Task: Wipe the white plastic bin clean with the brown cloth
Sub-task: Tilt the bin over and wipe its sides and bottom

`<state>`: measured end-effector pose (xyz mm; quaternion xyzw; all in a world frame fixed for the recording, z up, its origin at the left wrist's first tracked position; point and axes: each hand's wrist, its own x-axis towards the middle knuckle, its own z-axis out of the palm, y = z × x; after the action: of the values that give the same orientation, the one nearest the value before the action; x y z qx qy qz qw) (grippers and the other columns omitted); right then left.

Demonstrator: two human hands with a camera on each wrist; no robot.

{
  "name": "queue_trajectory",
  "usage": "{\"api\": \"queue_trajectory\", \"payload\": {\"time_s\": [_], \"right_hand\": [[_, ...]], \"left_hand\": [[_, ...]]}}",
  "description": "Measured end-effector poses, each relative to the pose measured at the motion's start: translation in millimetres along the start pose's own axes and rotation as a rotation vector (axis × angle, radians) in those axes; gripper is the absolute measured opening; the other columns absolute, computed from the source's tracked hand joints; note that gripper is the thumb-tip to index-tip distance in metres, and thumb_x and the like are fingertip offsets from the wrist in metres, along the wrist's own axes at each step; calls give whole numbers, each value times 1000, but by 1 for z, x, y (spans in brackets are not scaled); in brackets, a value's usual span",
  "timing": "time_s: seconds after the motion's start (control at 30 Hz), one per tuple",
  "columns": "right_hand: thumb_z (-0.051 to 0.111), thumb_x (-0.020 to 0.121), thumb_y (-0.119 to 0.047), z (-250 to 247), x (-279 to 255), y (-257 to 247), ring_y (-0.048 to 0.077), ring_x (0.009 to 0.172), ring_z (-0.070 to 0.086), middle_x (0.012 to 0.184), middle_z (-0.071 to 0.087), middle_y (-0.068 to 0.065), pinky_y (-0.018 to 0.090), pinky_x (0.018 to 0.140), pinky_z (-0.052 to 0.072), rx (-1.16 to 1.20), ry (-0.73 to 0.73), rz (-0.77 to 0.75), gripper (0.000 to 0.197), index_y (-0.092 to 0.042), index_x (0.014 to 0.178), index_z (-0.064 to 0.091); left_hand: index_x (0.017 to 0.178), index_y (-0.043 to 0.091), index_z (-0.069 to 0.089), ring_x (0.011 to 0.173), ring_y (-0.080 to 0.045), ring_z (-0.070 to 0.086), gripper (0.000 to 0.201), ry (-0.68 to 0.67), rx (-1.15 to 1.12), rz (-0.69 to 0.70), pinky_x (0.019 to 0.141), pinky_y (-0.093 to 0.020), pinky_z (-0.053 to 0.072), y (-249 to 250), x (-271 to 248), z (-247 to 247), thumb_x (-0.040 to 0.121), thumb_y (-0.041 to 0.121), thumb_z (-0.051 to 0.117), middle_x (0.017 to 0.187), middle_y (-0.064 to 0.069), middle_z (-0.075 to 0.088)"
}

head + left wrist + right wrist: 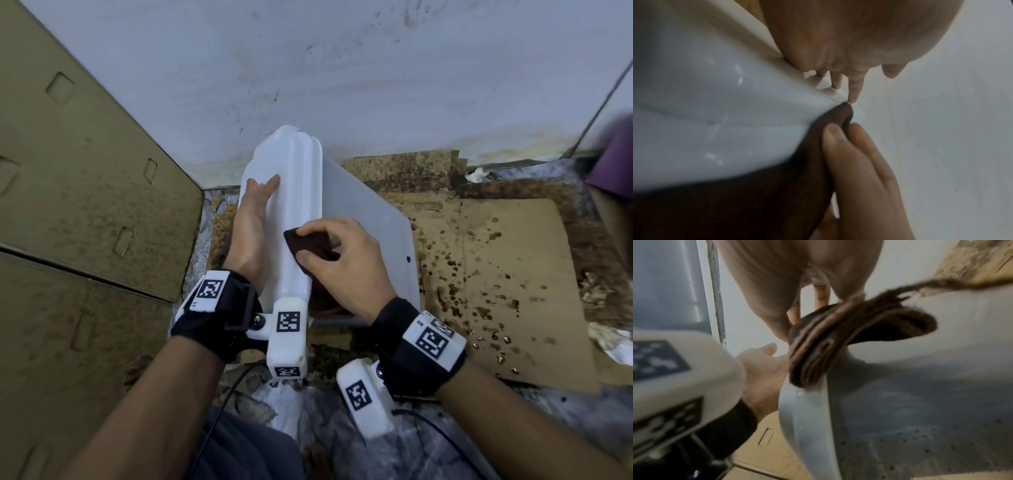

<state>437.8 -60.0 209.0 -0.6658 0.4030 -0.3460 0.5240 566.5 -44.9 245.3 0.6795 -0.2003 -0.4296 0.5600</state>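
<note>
The white plastic bin (359, 219) lies on its side on the floor, its ribbed rim (298, 192) turned up toward me. My left hand (255, 205) lies flat along the rim's left side with straight fingers, steadying it. My right hand (337, 260) grips the folded brown cloth (308, 245) and presses it onto the rim near the front end. In the right wrist view the cloth (830, 344) drapes over the rim edge (807, 418), with the bin's inside wall (931, 394) to the right. In the left wrist view the cloth (756, 186) and right fingers (855, 162) cross the bin (694, 97).
Tall cardboard boxes (75, 192) stand close on the left. A stained flat cardboard sheet (507, 274) covers the floor to the right. The pale wall (342, 68) is just behind the bin. A purple object (616, 161) sits at the far right. Cables (442, 435) trail near my wrists.
</note>
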Motion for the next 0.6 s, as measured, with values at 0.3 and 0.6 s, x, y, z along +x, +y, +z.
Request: {"api": "queue_trajectory", "payload": {"time_s": [0.3, 0.6], "right_hand": [[79, 68, -20, -11, -1, -9, 3, 73, 58, 83, 64, -6, 14, 72, 48, -125, 37, -13, 19, -29, 85, 76], [78, 62, -23, -2, 48, -20, 6, 67, 58, 65, 62, -11, 23, 69, 51, -194, 64, 62, 14, -29, 66, 66]], "left_hand": [[159, 26, 31, 130, 12, 20, 90, -103, -22, -16, 79, -13, 33, 5, -1, 2, 78, 61, 51, 167, 13, 16], [156, 25, 37, 70, 18, 62, 56, -104, -5, -36, 54, -8, 51, 7, -7, -1, 105, 47, 35, 144, 8, 50]]}}
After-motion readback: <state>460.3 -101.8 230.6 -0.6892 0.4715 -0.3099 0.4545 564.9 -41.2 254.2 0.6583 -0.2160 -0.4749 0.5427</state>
